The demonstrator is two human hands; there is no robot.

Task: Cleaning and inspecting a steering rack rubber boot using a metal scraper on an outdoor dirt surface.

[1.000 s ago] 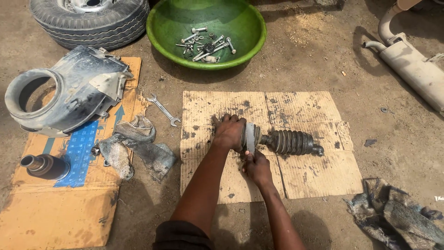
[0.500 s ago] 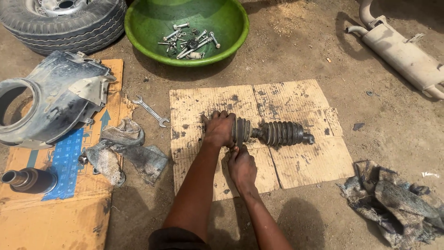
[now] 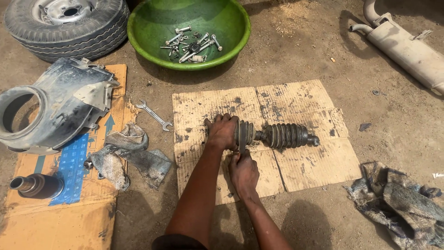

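A short drive shaft with two ribbed rubber boots (image 3: 286,135) lies across a stained sheet of cardboard (image 3: 305,166) on the dirt floor. My left hand (image 3: 222,131) is closed over the shaft's left end, beside the smaller boot. My right hand (image 3: 243,170) sits just below that boot, its fingers pinched on something thin at the boot's edge; what it pinches is too small to make out. The larger boot and the shaft's right tip stick out free to the right.
A green bowl (image 3: 138,39) with several bolts stands at the back, a tyre (image 3: 27,32) to its left. A spanner (image 3: 155,115), rags (image 3: 127,155), a grey housing (image 3: 60,109) and a metal cylinder (image 3: 34,185) lie at left. An exhaust muffler (image 3: 409,48) and another rag (image 3: 402,201) lie at right.
Both hands have stayed on the shaft's left boot. The camera view has drifted, so everything sits a little differently in frame. My right hand has shifted slightly under the boot.
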